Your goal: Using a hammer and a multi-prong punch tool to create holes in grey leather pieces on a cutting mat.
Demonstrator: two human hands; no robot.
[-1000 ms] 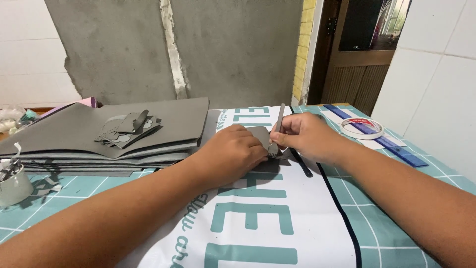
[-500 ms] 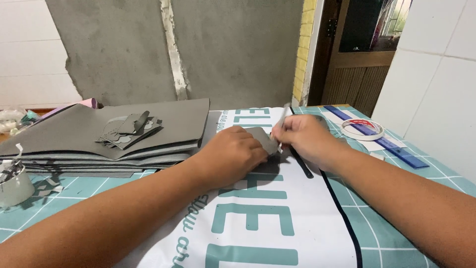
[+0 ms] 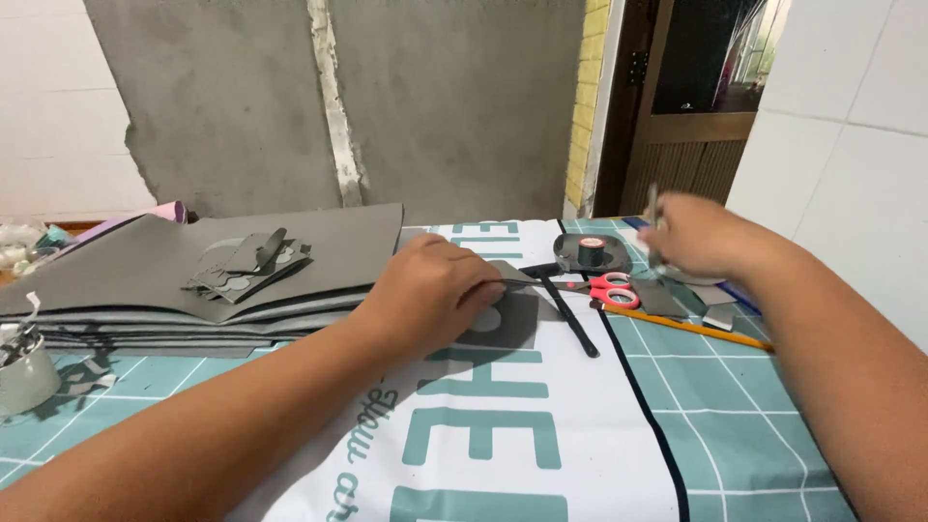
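My left hand (image 3: 435, 290) rests knuckles-up on a white banner with teal letters (image 3: 483, 435) and pinches a small grey sheet piece (image 3: 517, 314) at its edge. My right hand (image 3: 701, 237) is raised over the right side of the table and is blurred. It grips a thin pen-like tool (image 3: 652, 208) that points upward. Between the hands lie red-handled scissors (image 3: 609, 288), a black tape roll (image 3: 592, 251) and a black stick (image 3: 572, 324). An orange pencil (image 3: 686, 327) lies just below my right hand.
A stack of large grey sheets (image 3: 145, 280) fills the left, with a pile of cut grey shapes (image 3: 246, 266) on top. A grey tape roll (image 3: 24, 372) stands at the far left on the teal cutting mat (image 3: 754, 387). Grey offcuts (image 3: 710, 300) lie at the right.
My right hand has pulled away from the grey piece, moving right and up with the thin tool. The scissors, black roll and stick it covered now show. My left hand stays put.
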